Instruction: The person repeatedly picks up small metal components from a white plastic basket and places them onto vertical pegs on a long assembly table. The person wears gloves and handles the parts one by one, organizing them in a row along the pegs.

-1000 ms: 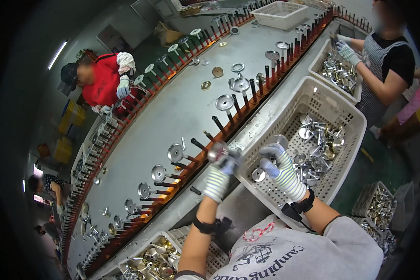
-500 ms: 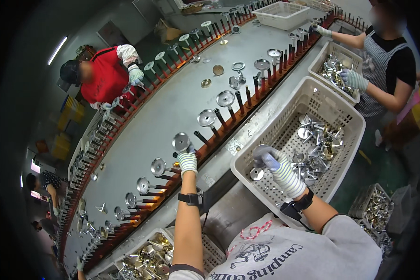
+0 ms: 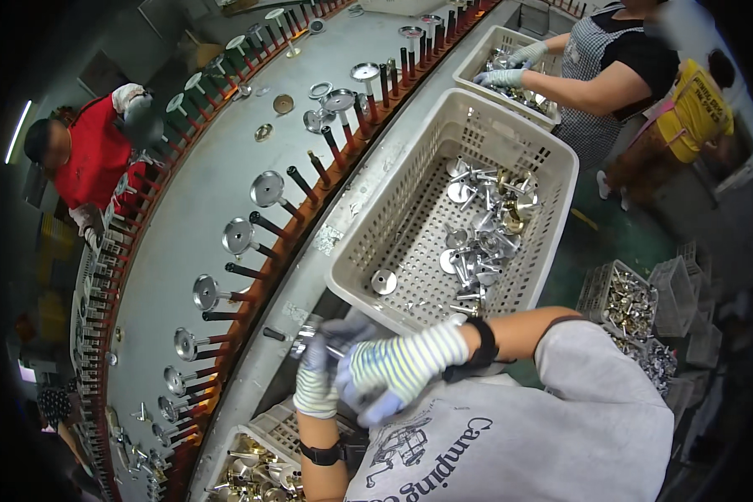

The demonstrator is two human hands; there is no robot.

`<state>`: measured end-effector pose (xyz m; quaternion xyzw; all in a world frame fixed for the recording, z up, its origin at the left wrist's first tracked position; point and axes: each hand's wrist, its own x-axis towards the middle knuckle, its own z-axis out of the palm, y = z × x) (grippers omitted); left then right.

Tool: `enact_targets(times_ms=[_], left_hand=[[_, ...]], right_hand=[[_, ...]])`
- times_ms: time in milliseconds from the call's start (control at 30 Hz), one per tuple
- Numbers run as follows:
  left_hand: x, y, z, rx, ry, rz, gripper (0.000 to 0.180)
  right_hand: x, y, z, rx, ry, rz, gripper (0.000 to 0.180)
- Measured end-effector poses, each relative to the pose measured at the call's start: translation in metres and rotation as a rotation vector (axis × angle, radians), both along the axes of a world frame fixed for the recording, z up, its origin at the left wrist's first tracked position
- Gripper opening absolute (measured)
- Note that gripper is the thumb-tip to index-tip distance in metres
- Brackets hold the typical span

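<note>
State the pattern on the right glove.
Pale stripes, with blue-grey fingers; the right glove shows best in the head view.

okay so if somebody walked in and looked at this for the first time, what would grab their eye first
Probably the long curved grey table, its edge lined with dark pegs, many carrying shiny metal discs. Next, the pale plastic basket at centre right, with a heap of silvery stemmed parts inside. Near the lower middle, the gloved left hand and right hand meet close together over a small metal piece.

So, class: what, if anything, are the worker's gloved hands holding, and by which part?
Both hands, left and right, meet around a small metal part at the table edge. Motion blur hides which part of it is gripped.
</note>
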<state>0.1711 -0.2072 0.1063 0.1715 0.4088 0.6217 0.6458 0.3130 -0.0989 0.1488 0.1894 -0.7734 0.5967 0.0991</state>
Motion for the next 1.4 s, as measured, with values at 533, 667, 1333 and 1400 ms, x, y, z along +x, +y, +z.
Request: enact_targets(times_ms=[533, 667, 1333, 1400], left_hand=[[-0.069, 0.056, 0.019, 0.036, 0.291, 0.319, 0.042], [-0.097, 0.11, 0.002, 0.127, 0.595, 0.408, 0.035], [-0.039, 0.042, -0.012, 0.195, 0.955, 0.312, 0.061], [-0.02, 0.023, 0.001, 0.212, 0.671, 0.103, 0.056]], right_hand=[[-0.04, 0.086, -0.201, 0.731, -0.824, -0.585, 0.038], [-0.026, 0.078, -0.189, 0.765, -0.96, -0.527, 0.035], [0.003, 0.045, -0.001, -1.237, -0.21, -0.5, 0.032], [-0.009, 0.031, -0.007, -1.146, -0.287, -0.447, 0.033]])
